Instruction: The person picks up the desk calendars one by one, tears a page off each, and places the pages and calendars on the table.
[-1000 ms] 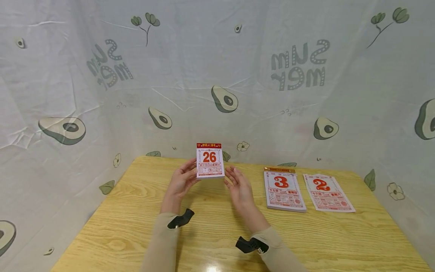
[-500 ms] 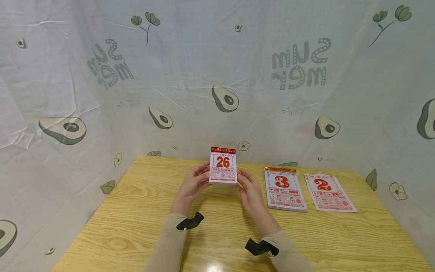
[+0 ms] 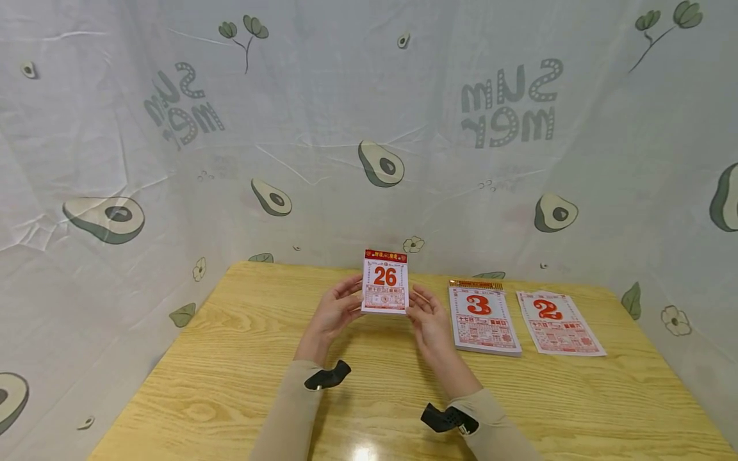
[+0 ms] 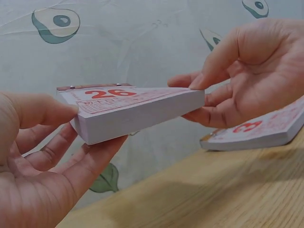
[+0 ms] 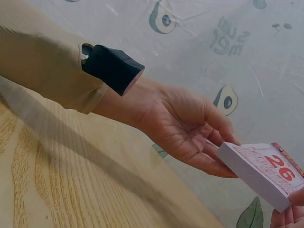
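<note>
A thick tear-off calendar [image 3: 385, 282] with a red header and a large red 26 is held up above the table, its front tilted up. My left hand [image 3: 334, 311] grips its left side; in the left wrist view the thumb lies on the top page and fingers support the underside. At the opposite corner, my right hand [image 3: 431, 321] pinches the pad, thumb above and fingers below, as the left wrist view shows. To the right lies a larger tear-off calendar [image 3: 483, 320] showing 3. Beside it is a loose calendar sheet [image 3: 560, 323] printed with 2.
The wooden table [image 3: 230, 384] carries the calendar and the sheet on its right side. Behind and around it hangs a pale curtain [image 3: 323, 115] with avocado prints. Each wrist bears a black camera mount [image 3: 327, 376].
The held calendar has shifted right, carried in the left hand. My right hand, earlier just off its right edge, now pinches its lower right corner. The other calendar and sheet stay put.
</note>
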Available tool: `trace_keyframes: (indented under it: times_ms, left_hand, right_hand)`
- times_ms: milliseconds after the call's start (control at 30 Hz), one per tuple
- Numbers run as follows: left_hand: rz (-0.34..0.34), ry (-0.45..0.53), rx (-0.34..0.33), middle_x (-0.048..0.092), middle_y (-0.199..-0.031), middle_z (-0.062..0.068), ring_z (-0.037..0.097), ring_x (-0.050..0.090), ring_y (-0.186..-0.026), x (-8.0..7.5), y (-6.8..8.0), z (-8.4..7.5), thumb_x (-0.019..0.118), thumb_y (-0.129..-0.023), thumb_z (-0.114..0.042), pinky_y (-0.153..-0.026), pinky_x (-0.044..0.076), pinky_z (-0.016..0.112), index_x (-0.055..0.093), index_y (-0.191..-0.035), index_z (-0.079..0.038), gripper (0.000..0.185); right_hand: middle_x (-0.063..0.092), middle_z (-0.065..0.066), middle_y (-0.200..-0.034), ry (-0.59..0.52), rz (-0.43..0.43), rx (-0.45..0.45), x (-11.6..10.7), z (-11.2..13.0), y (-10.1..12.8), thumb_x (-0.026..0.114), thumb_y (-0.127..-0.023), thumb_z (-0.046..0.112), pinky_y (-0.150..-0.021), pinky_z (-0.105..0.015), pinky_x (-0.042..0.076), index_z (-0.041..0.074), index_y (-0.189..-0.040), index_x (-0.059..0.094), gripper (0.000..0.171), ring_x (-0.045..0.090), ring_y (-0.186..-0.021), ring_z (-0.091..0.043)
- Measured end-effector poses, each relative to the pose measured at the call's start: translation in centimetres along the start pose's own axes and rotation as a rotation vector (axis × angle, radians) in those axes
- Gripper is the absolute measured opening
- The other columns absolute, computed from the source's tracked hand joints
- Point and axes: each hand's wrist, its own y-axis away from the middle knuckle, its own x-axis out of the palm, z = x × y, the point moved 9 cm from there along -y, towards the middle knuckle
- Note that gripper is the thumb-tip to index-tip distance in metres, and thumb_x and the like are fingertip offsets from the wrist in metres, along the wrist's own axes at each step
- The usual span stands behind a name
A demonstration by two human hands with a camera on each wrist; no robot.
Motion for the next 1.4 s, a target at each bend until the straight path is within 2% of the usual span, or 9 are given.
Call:
trace_keyframes:
  times_ms: [100,233,400,533,733,933,1067,1233,1400]
  left_hand:
    - [0.002,0.075,-0.022,0.058,-0.121,0.004,0.015,0.066,-0.089,0.1,0.0,0.1,0.044,-0.096,0.007,-0.075,0.056,0.029,0.042,-0.141,-0.002,0.046]
    - [0.022,0.170,-0.065,0.056,-0.122,0.004,0.018,0.064,-0.092,0.3,0.1,0.2,0.040,-0.104,-0.010,-0.076,0.055,0.029,0.043,-0.138,-0.007,0.034]
    - [0.073,0.257,-0.128,0.048,-0.129,0.003,0.021,0.063,-0.101,0.8,0.8,-0.1,0.030,-0.107,-0.037,-0.084,0.053,0.033,0.032,-0.147,-0.009,0.049]
    - [0.119,0.299,-0.168,0.039,-0.137,0.006,0.023,0.059,-0.107,1.2,1.3,-0.5,0.025,-0.105,-0.048,-0.090,0.049,0.038,0.019,-0.153,-0.015,0.058]
    - [0.201,0.360,-0.184,0.021,-0.154,0.012,0.029,0.044,-0.127,1.4,1.6,-0.7,0.018,-0.102,-0.057,-0.096,0.045,0.044,0.005,-0.155,-0.025,0.063]
    - [0.242,0.435,-0.187,0.011,-0.161,0.009,0.026,0.031,-0.138,1.7,1.9,-0.9,0.026,-0.099,-0.062,-0.100,0.046,0.042,-0.006,-0.156,-0.030,0.073]
    - [0.279,0.463,-0.176,0.012,-0.160,0.005,0.026,0.029,-0.140,2.0,2.0,-1.0,0.026,-0.098,-0.063,-0.100,0.046,0.042,-0.005,-0.156,-0.034,0.072]
    - [0.360,0.484,-0.167,0.003,-0.164,0.005,0.033,0.009,-0.150,2.4,2.1,-1.0,0.022,-0.097,-0.066,-0.103,0.042,0.050,-0.001,-0.155,-0.039,0.068]
    - [0.361,0.518,-0.169,-0.002,-0.165,0.002,0.037,0.000,-0.151,2.4,2.0,-1.0,0.023,-0.097,-0.066,-0.111,0.026,0.062,-0.002,-0.154,-0.041,0.067]
  right_hand:
    - [0.056,-0.001,-0.108,0.010,0.004,-0.005,0.1,0.0,0.2,0.047,-0.088,-0.020,-0.075,-0.014,0.049,-0.004,-0.138,0.040,0.052,0.055,-0.094,-0.009]
    - [0.056,-0.001,-0.108,0.026,0.014,-0.020,0.5,0.1,0.5,0.048,-0.088,-0.020,-0.075,-0.014,0.049,-0.005,-0.136,0.042,0.051,0.055,-0.095,-0.010]
    - [0.056,-0.003,-0.111,0.050,0.031,-0.036,0.8,0.1,0.8,0.051,-0.088,-0.018,-0.079,-0.015,0.049,-0.006,-0.136,0.043,0.050,0.055,-0.097,-0.010]
    - [0.057,-0.006,-0.115,0.071,0.045,-0.035,1.1,0.1,0.9,0.054,-0.086,-0.017,-0.084,-0.017,0.050,-0.005,-0.135,0.044,0.051,0.056,-0.099,-0.011]
    - [0.056,-0.008,-0.117,0.120,0.074,-0.039,1.7,0.1,1.2,0.050,-0.087,-0.018,-0.079,-0.015,0.050,-0.006,-0.137,0.042,0.052,0.055,-0.099,-0.012]
    - [0.056,-0.008,-0.117,0.150,0.089,-0.058,2.0,0.3,1.6,0.050,-0.087,-0.017,-0.080,-0.015,0.050,-0.008,-0.138,0.041,0.052,0.055,-0.099,-0.012]
    - [0.056,-0.008,-0.116,0.152,0.100,-0.069,2.1,0.4,1.7,0.051,-0.087,-0.017,-0.080,-0.015,0.050,-0.009,-0.137,0.042,0.052,0.055,-0.099,-0.011]
    - [0.056,-0.012,-0.121,0.170,0.112,-0.088,2.3,0.5,1.7,0.052,-0.086,-0.017,-0.081,-0.016,0.050,-0.011,-0.136,0.042,0.052,0.056,-0.100,-0.011]
    - [0.056,-0.016,-0.126,0.194,0.115,-0.113,2.4,0.8,1.8,0.054,-0.086,-0.015,-0.082,-0.015,0.050,-0.011,-0.135,0.043,0.050,0.056,-0.100,-0.010]
